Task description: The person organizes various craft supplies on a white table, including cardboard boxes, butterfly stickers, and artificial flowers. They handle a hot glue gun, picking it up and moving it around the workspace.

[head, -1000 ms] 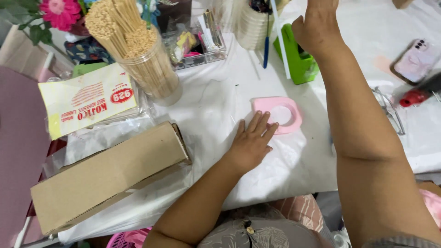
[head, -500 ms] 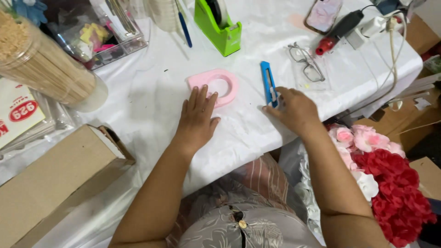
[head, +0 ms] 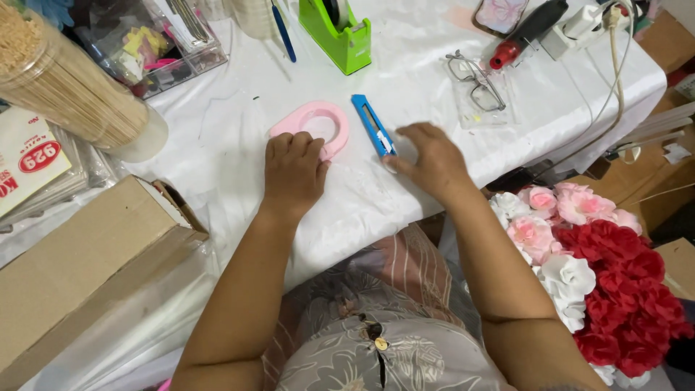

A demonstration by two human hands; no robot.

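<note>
My left hand [head: 293, 171] lies flat on the white table cover [head: 217, 156], fingers together, touching the near edge of a pink ring-shaped tape dispenser [head: 316, 120]. A blue utility knife [head: 372, 125] lies just right of the pink ring. My right hand [head: 431, 161] rests on the table with fingers spread, its fingertips close to the knife's near end, holding nothing.
A green tape dispenser [head: 338, 29], eyeglasses [head: 474, 80], a red-tipped black tool [head: 527, 31] and a phone [head: 501, 13] sit farther back. A jar of wooden sticks [head: 69, 87] and a cardboard box [head: 79, 268] are at left. Paper flowers [head: 586, 261] lie at right.
My right hand came back from the far side of the table, set the blue knife down beside the pink ring and let go. The view has shifted right.
</note>
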